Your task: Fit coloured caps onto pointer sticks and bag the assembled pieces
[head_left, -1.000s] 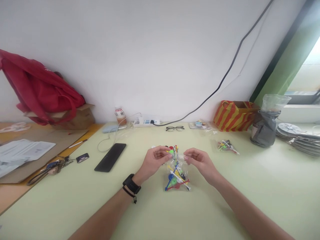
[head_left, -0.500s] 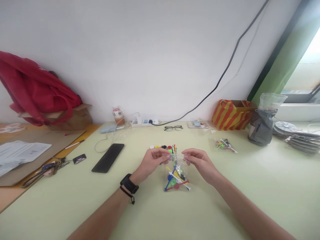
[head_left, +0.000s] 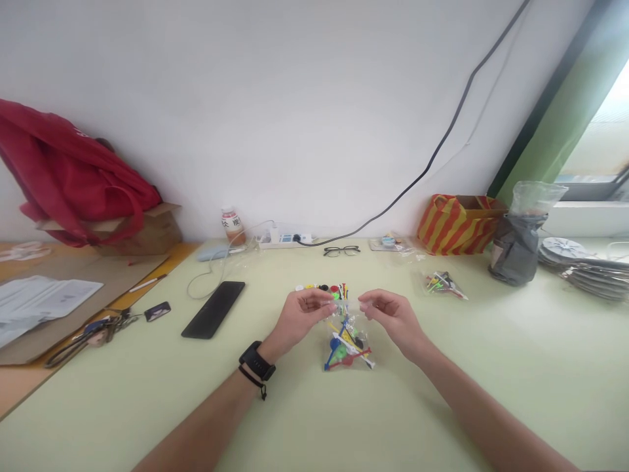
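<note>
My left hand (head_left: 305, 316), with a black watch (head_left: 257, 360) on its wrist, pinches the upper left edge of a clear plastic bag (head_left: 348, 346). At the bag's upper right edge, my right hand (head_left: 392, 318) is closed in a pinch too. Several coloured plastic arrow-shaped pieces and round parts in blue, red, white, yellow, green and black show through the bag's lower half. Just behind the hands, a row of small round caps (head_left: 323, 288) and thin coloured sticks (head_left: 344, 291) lies on the table, partly hidden by my fingers.
A second filled clear bag (head_left: 445, 284) lies to the right. Further back are eyeglasses (head_left: 342, 250), a power strip (head_left: 285, 240) and a bottle (head_left: 232, 227). A black phone (head_left: 213, 309) rests at left. On the right stand a striped bag (head_left: 457, 226), a grey bag (head_left: 515, 252) and stacked discs (head_left: 597, 275).
The bag and both hands have shifted very slightly upward in the view. Both hands keep their pinch on the bag's top edge.
</note>
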The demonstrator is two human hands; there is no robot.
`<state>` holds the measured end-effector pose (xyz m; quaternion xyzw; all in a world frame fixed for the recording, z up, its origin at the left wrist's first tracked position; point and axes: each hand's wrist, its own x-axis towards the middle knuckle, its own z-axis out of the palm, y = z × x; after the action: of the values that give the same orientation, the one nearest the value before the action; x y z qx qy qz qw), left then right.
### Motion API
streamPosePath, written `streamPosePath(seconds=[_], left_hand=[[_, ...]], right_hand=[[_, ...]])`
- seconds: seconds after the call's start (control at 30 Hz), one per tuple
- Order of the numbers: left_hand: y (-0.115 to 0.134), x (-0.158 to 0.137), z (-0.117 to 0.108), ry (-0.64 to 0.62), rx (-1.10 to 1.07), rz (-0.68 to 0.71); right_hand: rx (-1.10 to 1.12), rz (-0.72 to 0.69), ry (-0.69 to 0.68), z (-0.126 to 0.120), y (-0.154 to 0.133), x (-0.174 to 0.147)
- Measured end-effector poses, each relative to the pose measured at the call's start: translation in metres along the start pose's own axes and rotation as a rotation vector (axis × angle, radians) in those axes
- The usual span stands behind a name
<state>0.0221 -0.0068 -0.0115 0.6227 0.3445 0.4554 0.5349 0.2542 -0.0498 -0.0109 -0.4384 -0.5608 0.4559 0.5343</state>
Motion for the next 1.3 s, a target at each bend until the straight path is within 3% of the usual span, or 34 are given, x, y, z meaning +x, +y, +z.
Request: streamPosePath(seconds=[0.17, 0.37, 0.67, 0.87, 1.07, 1.3], left_hand=[[0.0, 0.002, -0.003, -0.026, 0.073, 0.021], [0.003, 0.002, -0.007, -0.052, 0.055, 0.028], [0.0, 0.0, -0.008, -0.061, 0.021, -0.007], [-0.008, 0.003, -0.006, -0.041, 0.128, 0.037], [-0.009, 0.003, -0.007, -0.023, 0.086, 0.037], [-0.008, 0.002, -0.008, -0.023, 0.048, 0.003]], right_hand=[[0.002, 0.037, 0.032, -0.001, 0.001, 0.001], [0.082, 0.081, -0.039, -0.009, 0.004, 0.004], [-0.023, -0.014, -0.079, -0.011, 0.0, 0.002], [-0.13, -0.081, -0.019, -0.007, 0.002, 0.003], [-0.11, -0.035, -0.043, -0.012, 0.002, 0.004], [-0.135, -0.093, -0.088, -0.014, 0.001, 0.003]])
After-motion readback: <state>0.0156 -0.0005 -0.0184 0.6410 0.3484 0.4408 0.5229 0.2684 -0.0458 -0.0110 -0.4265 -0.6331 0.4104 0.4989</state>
